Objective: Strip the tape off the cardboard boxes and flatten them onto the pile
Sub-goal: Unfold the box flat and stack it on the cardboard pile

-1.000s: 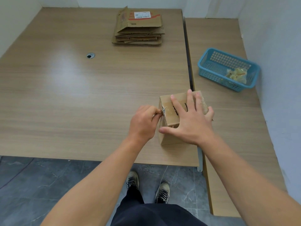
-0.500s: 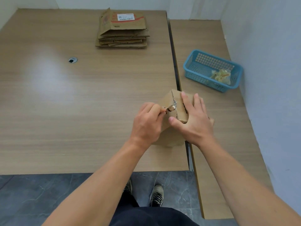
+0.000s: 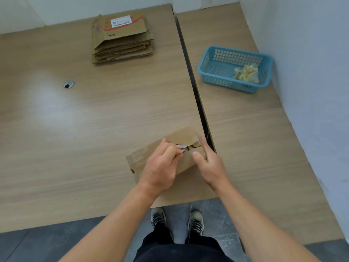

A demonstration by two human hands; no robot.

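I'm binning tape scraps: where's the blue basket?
Head view, upper right: blue basket on the right-hand table beside the wall, right of the cardboard pile.

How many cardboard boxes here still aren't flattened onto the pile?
1. The cardboard box lies at the table's near edge: the left hand pinches tape on it, the right hand touches its right end. Others may lie out of view.

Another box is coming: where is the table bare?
Free: the wide stretch left of the brown cardboard box, nearer than the round cable hole; also the right wooden table nearer than the blue plastic basket. Crowded: around the box.
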